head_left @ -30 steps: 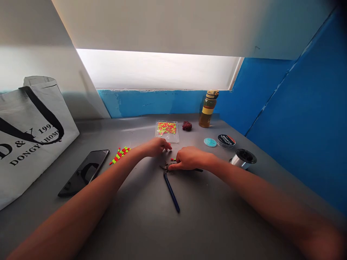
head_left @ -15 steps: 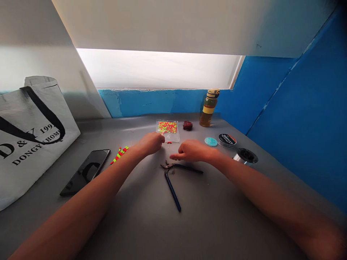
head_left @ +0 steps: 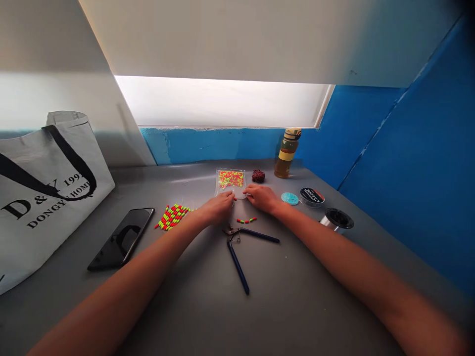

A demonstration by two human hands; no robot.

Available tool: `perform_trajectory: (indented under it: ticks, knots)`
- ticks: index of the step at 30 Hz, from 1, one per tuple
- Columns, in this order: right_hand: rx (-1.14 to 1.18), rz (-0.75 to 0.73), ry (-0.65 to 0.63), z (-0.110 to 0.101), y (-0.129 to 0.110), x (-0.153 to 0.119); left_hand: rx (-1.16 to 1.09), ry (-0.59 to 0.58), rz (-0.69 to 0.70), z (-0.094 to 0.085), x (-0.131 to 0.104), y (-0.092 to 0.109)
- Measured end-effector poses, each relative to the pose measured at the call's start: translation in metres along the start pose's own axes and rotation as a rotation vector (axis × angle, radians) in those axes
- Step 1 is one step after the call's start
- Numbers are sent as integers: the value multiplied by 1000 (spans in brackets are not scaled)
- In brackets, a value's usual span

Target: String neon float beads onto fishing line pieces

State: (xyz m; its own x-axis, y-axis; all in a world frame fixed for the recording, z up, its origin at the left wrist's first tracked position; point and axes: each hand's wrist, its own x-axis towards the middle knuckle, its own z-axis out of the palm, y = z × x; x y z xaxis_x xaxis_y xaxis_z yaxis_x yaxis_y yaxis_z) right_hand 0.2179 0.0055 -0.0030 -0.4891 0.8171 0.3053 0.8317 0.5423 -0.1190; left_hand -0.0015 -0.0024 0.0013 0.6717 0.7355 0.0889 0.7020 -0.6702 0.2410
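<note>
My left hand [head_left: 221, 203] is closed just in front of the clear bag of red and yellow-green beads [head_left: 230, 179], with a red bead showing at its fingertips. Close by on the right, my right hand [head_left: 261, 197] has its fingers pinched at the bag's lower right corner; what they hold is too small to make out. A short curved row of red and green beads [head_left: 247, 220] lies below the hands. Beyond my left forearm is a larger group of bead rows [head_left: 173, 216]. Pliers [head_left: 239, 264] with dark blue handles lie spread apart nearer to me.
A black phone [head_left: 121, 239] and a white bag [head_left: 55, 183] are on the left. Behind stand a dark red bundle [head_left: 258, 176] and a bottle [head_left: 286, 154]. To the right are a turquoise disc [head_left: 290, 199], a round case [head_left: 311, 197] and a spool [head_left: 337, 219].
My left hand has moved right and my right hand away from me, towards the bag. The short bead row and more of the larger bead group now show. The view has shifted slightly.
</note>
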Motion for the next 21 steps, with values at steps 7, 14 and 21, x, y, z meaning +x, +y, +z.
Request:
perform_trajectory:
  ticks: [7,14,21]
  knots:
    - [85,12,58,3,5,3,-7,-13,-63,-3,-2,-4]
    - [195,55,120,5,10,4,-33,59,-5,13,1,-11]
    - [333,35,152,0,5,5,0,40,-102,-4,0,2]
